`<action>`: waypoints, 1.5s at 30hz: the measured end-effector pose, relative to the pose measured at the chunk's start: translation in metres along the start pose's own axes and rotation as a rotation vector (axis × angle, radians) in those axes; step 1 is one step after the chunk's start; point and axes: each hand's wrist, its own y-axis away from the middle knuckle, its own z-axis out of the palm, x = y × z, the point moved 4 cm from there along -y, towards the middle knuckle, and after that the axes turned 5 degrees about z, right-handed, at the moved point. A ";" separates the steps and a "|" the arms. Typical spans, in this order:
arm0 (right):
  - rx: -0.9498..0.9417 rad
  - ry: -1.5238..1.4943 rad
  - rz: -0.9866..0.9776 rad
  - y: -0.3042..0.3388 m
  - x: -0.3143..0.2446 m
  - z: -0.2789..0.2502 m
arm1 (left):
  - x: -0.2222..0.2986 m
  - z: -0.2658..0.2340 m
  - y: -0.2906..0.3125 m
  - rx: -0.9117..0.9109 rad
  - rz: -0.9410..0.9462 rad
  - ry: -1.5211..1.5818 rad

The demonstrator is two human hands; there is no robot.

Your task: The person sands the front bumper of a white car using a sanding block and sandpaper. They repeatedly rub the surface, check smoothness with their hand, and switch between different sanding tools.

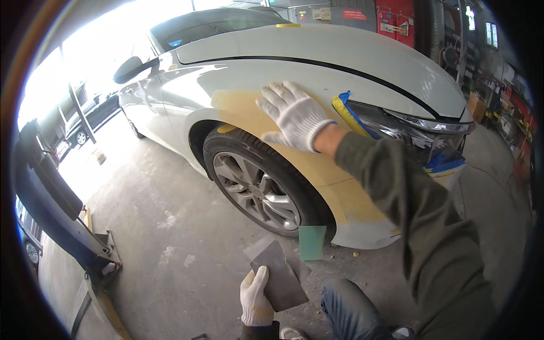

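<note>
Sheets, thin and grey, hide part of the left hand gripping them; the right hand lies spread over the yellowish fender, palm unseen.

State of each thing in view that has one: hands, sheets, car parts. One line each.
fender: mostly coated yellowish at the front
right hand: gloved, open, apparently flat on the fender
left hand: gloved, closed on grey sheets
grey sheets: held, overlapping
green sheet: unheld, beside the tyre
headlight: edges partly taped, blue and yellow
hood: lowered; latching unclear
side mirror: folded out
tyre: mounted, unmasked
</note>
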 end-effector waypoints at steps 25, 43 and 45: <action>0.014 0.125 0.323 0.010 -0.003 -0.004 | 0.006 0.000 0.004 0.014 0.002 0.010; -0.029 0.189 -0.137 0.031 0.003 -0.019 | 0.012 -0.016 0.002 0.066 0.004 0.001; -0.034 0.195 -0.183 0.036 0.003 -0.016 | 0.011 -0.008 0.002 0.052 0.000 -0.004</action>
